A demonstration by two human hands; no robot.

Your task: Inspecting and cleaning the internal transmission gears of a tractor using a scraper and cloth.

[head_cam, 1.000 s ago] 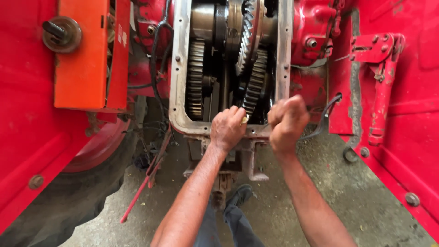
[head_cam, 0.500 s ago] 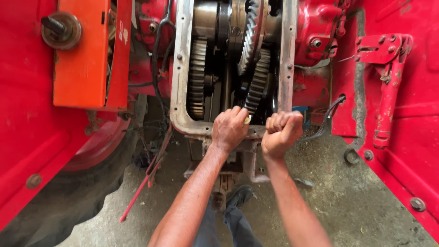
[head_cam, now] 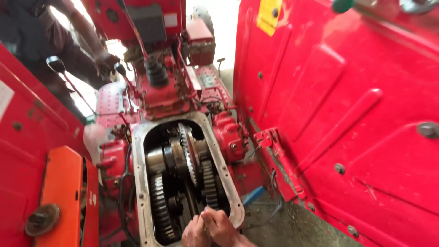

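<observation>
The view has tipped up. Both hands now sit together low in the open gearbox (head_cam: 142, 183): left hand (head_cam: 195, 233) and right hand (head_cam: 220, 227) curled shut, pinching something hidden by the gears (head_cam: 187, 155).

A single head view looks down and forward from close above the open gearbox (head_cam: 183, 183), facing along the red machine toward its levers (head_cam: 59, 68) at the top edge. The gearbox opening fills the lower centre. The hands (head_cam: 210, 228) sit at the bottom edge, partly cut off. Red panels (head_cam: 347, 114) close both sides, the right one very near.
</observation>
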